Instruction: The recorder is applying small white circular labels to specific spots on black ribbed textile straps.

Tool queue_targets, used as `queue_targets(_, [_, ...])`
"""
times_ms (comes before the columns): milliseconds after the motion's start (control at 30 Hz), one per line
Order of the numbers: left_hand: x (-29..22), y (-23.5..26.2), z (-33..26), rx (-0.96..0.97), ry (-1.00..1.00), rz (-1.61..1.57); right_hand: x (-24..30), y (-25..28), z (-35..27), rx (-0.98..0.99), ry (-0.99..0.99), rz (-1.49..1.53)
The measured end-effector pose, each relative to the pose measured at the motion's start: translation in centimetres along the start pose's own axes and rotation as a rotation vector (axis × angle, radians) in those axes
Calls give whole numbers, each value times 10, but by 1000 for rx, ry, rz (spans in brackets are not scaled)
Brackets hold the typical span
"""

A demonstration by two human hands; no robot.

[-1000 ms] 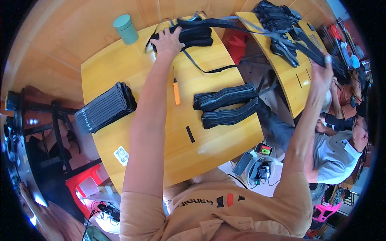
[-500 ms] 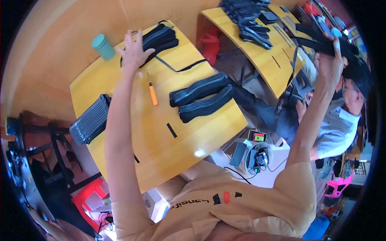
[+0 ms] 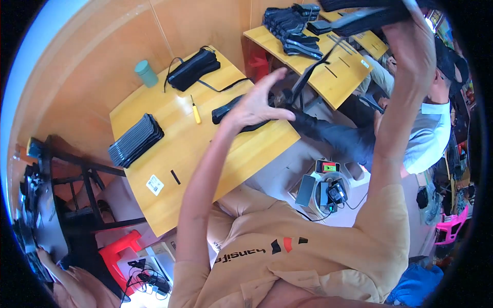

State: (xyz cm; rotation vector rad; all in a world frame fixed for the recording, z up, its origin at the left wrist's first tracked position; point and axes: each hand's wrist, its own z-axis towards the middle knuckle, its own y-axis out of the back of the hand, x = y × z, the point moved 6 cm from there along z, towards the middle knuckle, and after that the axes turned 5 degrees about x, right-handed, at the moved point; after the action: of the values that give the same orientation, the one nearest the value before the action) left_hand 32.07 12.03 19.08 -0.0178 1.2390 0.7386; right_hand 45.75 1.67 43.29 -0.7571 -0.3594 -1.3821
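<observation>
Raised at the upper right, my right hand (image 3: 413, 49) is closed on a black fabric piece (image 3: 362, 19), which is partly cut off by the top edge. A black strap (image 3: 308, 77) trails from it down to the left. My left hand (image 3: 259, 105) is stretched out empty over the right side of the wooden table (image 3: 205, 182), fingers spread. Beneath it lies a folded black bundle (image 3: 221, 114), mostly covered by the hand. Farther back rests another black bundle (image 3: 192, 69) with thin straps. Between the bundles lies a yellow-handled screwdriver or awl (image 3: 196, 114).
A green canister (image 3: 146, 73) stands by the wall; a ribbed dark stack (image 3: 136, 140) lies at the table's left. A seated person (image 3: 423, 136) is at my right, near a second table (image 3: 334, 77) with black piles. A bin with electronics (image 3: 328, 192) and a red stool (image 3: 120, 254) stand below.
My left hand has left the far bundle and swung right and nearer. My right hand has risen with the black fabric piece. The view has shifted.
</observation>
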Motion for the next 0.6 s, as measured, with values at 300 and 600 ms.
queue_targets(300, [-23, -53, -28, -262, 94, -265, 26, -45, -8, 127, 60, 109])
queue_targets(600, [48, -41, -18, -730, 49, -676, -57, 103, 11, -107, -3, -27])
